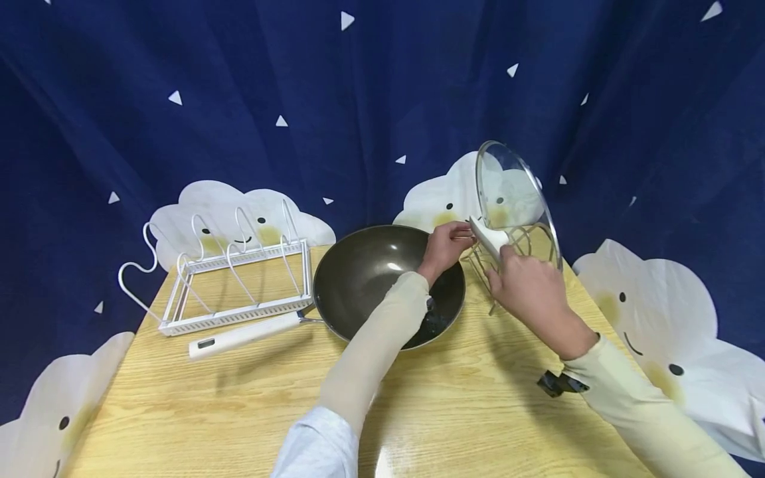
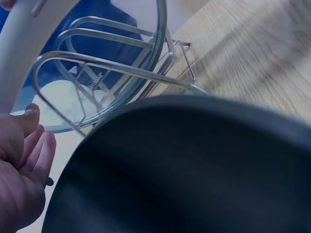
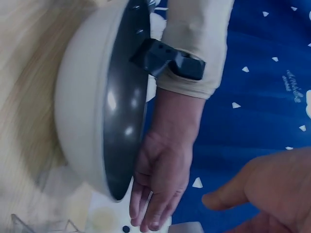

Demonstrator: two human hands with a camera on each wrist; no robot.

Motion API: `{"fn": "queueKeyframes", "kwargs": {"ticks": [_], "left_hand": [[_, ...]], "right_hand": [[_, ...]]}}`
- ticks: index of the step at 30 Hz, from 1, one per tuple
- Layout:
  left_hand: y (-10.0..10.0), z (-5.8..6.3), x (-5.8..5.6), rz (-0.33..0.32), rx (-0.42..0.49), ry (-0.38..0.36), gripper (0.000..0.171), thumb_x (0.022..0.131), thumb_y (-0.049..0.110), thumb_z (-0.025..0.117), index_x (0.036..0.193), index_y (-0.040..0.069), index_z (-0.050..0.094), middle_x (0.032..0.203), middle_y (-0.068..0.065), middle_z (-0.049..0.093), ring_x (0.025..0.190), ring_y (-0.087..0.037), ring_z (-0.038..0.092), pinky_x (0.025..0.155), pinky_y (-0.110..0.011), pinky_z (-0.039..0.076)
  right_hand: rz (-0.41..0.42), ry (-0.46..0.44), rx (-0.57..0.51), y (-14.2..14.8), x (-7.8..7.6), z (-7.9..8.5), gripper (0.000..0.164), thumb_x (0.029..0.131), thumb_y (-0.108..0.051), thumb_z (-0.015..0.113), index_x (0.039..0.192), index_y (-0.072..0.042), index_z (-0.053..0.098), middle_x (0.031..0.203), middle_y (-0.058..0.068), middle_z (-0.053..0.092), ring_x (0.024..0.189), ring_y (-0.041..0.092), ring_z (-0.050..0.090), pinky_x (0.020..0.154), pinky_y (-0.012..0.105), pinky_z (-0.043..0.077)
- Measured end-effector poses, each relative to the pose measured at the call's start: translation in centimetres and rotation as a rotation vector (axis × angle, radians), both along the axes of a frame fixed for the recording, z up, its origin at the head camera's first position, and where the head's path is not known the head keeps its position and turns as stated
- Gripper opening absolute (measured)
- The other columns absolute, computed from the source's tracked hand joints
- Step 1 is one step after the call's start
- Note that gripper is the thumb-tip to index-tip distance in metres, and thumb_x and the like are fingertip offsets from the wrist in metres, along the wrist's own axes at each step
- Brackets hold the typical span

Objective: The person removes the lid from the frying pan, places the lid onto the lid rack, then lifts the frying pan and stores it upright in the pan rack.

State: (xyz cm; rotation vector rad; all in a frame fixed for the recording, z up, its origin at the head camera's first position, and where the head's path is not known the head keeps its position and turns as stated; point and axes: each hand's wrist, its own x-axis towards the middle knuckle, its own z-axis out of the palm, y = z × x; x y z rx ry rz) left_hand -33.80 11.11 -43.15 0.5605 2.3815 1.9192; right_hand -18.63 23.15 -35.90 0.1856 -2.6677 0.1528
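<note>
From the head view, the pan (image 1: 358, 285) sits in the middle of the wood table (image 1: 239, 411), dark on the inside. Its long white handle (image 1: 245, 337) points out to the left. The white rack (image 1: 239, 313) stands just past that handle, on the left side of the table. The lid (image 1: 518, 182) is up on its edge to the right of the pan, clear glass with a shiny rim. The right hand (image 1: 533, 285) grips the lid by its white knob (image 1: 489, 239). The left hand (image 1: 443, 247) is over the right edge of the pan, near the knob, with loose fingers, and it grips nothing. Behind it all hangs a blue cloth (image 1: 382, 79) with white clouds and little white shapes.

From the left wrist, the lid is next to the bent bars of a metal rack (image 2: 121, 70); I can't tell if they touch. The left thumb is close to the knob. The pan fills the bottom, dark and blurry.

From the right wrist, the pan shows its pale outside. The left hand hangs beside its rim, fingers mostly straight. The right thumb sticks out, and only a bit of the knob shows.
</note>
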Motion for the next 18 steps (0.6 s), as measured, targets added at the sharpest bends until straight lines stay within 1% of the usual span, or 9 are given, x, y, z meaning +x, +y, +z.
{"fn": "queueKeyframes", "kwargs": {"ticks": [3,6,9,12,15,18], "left_hand": [[-1.0,0.3,0.1,-0.010,0.011,0.006,0.034,0.094,0.007,0.073,0.127,-0.002,0.068,0.117,-0.016,0.074,0.106,-0.025,0.073,0.086,-0.018,0.054],[-2.3,0.9,0.4,-0.029,-0.005,0.025,0.037,0.094,0.009,0.074,0.128,-0.003,0.066,0.119,-0.016,0.073,0.105,-0.024,0.073,0.086,-0.018,0.054],[-3.7,1.7,1.1,-0.042,-0.035,0.041,0.037,0.095,0.012,0.074,0.128,-0.001,0.067,0.120,-0.014,0.073,0.107,-0.022,0.073,0.086,-0.019,0.055],[-5.2,2.4,1.8,-0.056,-0.062,0.054,0.036,0.095,0.012,0.074,0.128,0.002,0.067,0.123,-0.014,0.072,0.109,-0.022,0.071,0.087,-0.020,0.055],[-6.8,3.0,2.5,-0.079,-0.103,0.058,0.036,0.096,0.015,0.073,0.128,0.003,0.067,0.123,-0.013,0.072,0.111,-0.021,0.070,0.088,-0.021,0.054],[-8.5,3.4,3.3,-0.104,-0.166,0.067,0.037,0.097,0.021,0.072,0.129,0.004,0.066,0.122,-0.010,0.072,0.111,-0.019,0.069,0.090,-0.022,0.053]], "right_hand": [[0.020,-0.003,-0.023,-0.2,0.7,0.8,0.040,0.091,-0.026,0.071,0.109,0.008,0.062,0.062,0.025,0.060,0.053,0.047,0.059,0.046,0.059,0.044],[0.045,0.039,-0.057,-0.5,1.2,1.5,0.045,0.091,-0.028,0.072,0.118,0.007,0.063,0.067,0.027,0.063,0.057,0.047,0.061,0.048,0.060,0.043],[0.079,0.096,-0.115,-0.7,1.5,1.9,0.046,0.090,-0.027,0.074,0.123,0.003,0.065,0.074,0.029,0.067,0.062,0.049,0.062,0.049,0.060,0.042],[0.121,0.134,-0.172,-0.8,1.6,2.3,0.046,0.089,-0.027,0.076,0.125,-0.001,0.066,0.083,0.029,0.070,0.067,0.050,0.064,0.050,0.060,0.042],[0.159,0.149,-0.222,-0.9,1.5,2.5,0.046,0.090,-0.029,0.077,0.127,-0.003,0.067,0.090,0.027,0.073,0.072,0.046,0.069,0.052,0.058,0.044],[0.184,0.151,-0.273,-1.0,1.3,2.7,0.046,0.090,-0.030,0.077,0.128,-0.005,0.067,0.094,0.024,0.075,0.076,0.040,0.074,0.058,0.057,0.049]]}}
